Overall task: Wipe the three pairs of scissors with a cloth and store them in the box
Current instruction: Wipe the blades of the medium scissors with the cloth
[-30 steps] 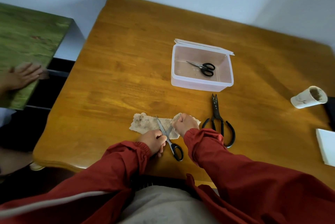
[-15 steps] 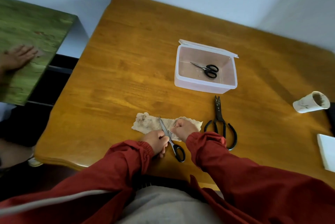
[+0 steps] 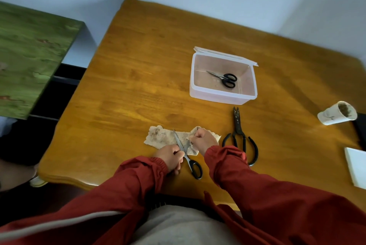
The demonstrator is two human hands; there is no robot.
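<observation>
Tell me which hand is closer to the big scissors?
Right. The right hand, gripping the cloth, is just beside the big scissors; the left hand, holding small scissors, is farther off.

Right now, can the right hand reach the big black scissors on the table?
Probably yes. The big black scissors lie just beside the right hand, with only bare table between them. But that hand is pinching the cloth, so it would have to let go first.

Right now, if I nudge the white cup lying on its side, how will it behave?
The white cup lies on its side and tapers, so it would probably roll in a curve. It looks like thin paper: likely light and easily crushed. The dark residue inside might spill.
</observation>
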